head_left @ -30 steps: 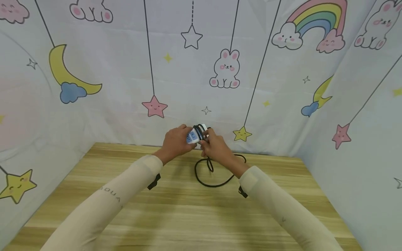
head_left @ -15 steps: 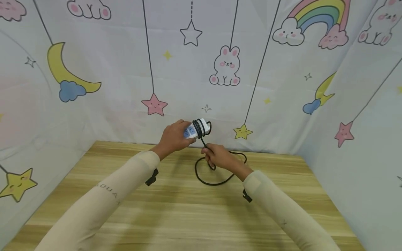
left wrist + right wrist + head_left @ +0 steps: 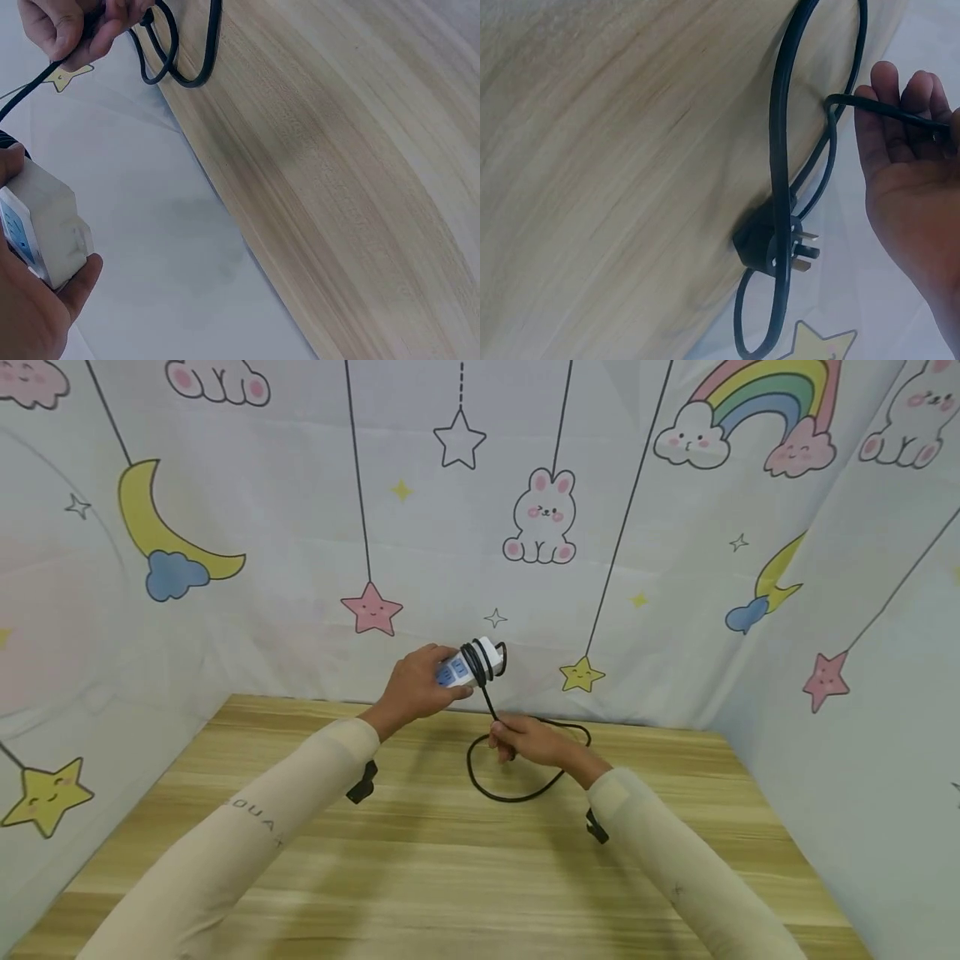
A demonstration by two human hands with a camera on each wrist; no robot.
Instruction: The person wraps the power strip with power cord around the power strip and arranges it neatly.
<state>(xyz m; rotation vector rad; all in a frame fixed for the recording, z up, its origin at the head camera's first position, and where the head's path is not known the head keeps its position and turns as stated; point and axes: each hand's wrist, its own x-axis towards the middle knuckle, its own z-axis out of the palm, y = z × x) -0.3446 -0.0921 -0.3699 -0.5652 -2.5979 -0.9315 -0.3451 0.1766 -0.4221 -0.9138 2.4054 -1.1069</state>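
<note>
While the left hand [image 3: 423, 683] grips a white block-shaped power strip with blue socket faces [image 3: 453, 672], head view puts it up against the white printed cloth [image 3: 300, 635], black rubbery cord [image 3: 475, 663] wound round its free end. Right hand [image 3: 534, 742] pinches the cord below; slack loops over the wood-grain tabletop [image 3: 450, 877]. Left wrist adds the strip's plain white end, fingers wrapped round it. Right wrist alone clearly shows a black three-pin plug [image 3: 759, 240], partly behind a cord loop.

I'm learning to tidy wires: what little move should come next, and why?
Probably bring the cord round the strip once more: turns already circle it, the right hand holds the cord, and more lies loose on the table.
</note>
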